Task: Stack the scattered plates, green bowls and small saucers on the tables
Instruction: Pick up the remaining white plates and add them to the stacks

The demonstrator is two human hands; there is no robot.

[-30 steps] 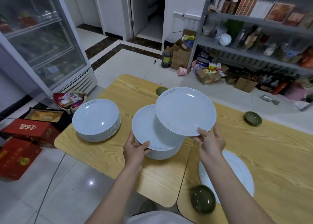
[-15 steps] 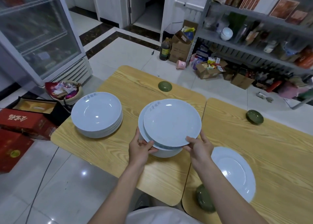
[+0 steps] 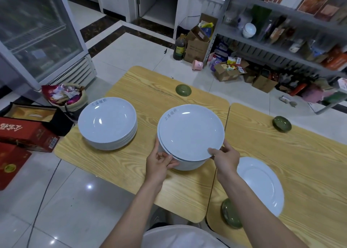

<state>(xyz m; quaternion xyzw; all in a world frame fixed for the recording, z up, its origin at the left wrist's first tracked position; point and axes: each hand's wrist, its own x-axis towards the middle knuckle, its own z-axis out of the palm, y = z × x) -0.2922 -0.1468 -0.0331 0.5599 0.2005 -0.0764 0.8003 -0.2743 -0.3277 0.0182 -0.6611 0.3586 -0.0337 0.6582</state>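
My right hand (image 3: 225, 158) pinches the near rim of a round white ceramic plate (image 3: 191, 133), with my thumb on top and my fingers curled underneath. My left hand (image 3: 160, 163) is curled against the left side of the stack of white plates (image 3: 187, 165) directly below, and its fingertips grip the upper rims.

The held plate lies nearly flat on top of that stack. It is shifted slightly right, so the rim of the plate beneath shows along its left edge. I cannot tell whether it rests fully on the stack.

The stack stands at the right end of the left yellow wood-grain table (image 3: 122, 165). A second stack of white plates (image 3: 108, 123) stands farther left on that table, well apart, and a small green bowl (image 3: 183, 90) sits near the far edge.

On the right wood-grain table (image 3: 309, 163), a wide flat white plate (image 3: 266, 184) lies just beside my right forearm. A dark green bowl (image 3: 230, 216) sits at the near corner, partly hidden by my arm. Another green bowl (image 3: 282, 124) sits toward the far edge.
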